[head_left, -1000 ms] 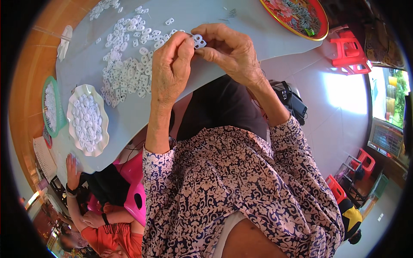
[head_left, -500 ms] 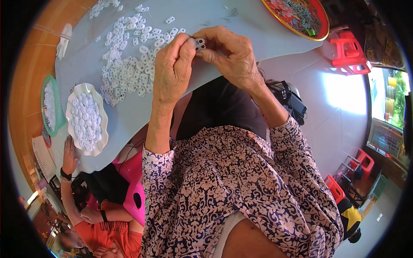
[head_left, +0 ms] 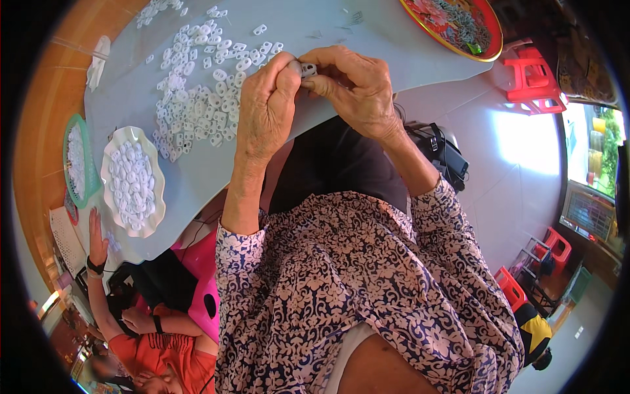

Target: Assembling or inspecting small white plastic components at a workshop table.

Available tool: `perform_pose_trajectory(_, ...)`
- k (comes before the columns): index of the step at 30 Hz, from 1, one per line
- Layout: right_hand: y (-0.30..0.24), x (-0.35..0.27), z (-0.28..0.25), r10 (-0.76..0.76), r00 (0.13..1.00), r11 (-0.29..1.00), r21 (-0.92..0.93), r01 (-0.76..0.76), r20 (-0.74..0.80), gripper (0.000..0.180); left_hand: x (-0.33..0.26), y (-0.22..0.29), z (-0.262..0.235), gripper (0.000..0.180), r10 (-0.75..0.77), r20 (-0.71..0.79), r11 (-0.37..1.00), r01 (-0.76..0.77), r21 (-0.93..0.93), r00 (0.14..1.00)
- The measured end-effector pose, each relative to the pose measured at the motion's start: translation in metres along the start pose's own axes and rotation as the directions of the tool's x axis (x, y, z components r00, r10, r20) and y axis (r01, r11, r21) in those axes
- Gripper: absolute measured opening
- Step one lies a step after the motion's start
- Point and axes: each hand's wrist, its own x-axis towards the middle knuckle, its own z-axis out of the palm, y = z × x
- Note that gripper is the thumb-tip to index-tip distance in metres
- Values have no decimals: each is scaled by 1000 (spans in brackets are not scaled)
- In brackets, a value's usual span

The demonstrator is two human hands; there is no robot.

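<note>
Both of my hands meet over the near edge of the table, holding one small white plastic piece with dark holes (head_left: 308, 69). My left hand (head_left: 266, 108) pinches its left side between thumb and bent forefinger. From the other side, the thumb and fingers of my right hand (head_left: 357, 88) close on the same piece. The fingers hide much of it, and I cannot tell whether a smaller part is held with it. Just left of my hands, a spread of similar white two-holed pieces (head_left: 197, 108) covers the tabletop (head_left: 387, 43).
A scalloped white dish (head_left: 159, 200) full of white pieces stands at left, with a green basket (head_left: 84, 138) behind it. At far right lies a red tray (head_left: 493, 49) of small metal parts. A co-worker's hand (head_left: 96, 240) rests near the dish. Red stools (head_left: 533, 79) stand beyond.
My hands have shifted slightly right and nearer with the white piece, which has turned a little. The co-worker's hand has drawn back from the dish, and a few white pieces show there.
</note>
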Motion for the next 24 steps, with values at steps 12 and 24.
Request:
perform_pose_trajectory(12, -4, -2, -1, -18, 1000, 1000, 9, 18, -12, 18, 2, 6, 0, 25, -29, 52, 999, 31, -30, 998)
perform_pose_trajectory(24, -2, 4, -1, 142, 989, 971, 190, -145, 29, 22, 2, 5, 5, 27, 51, -59, 999, -50, 22, 997)
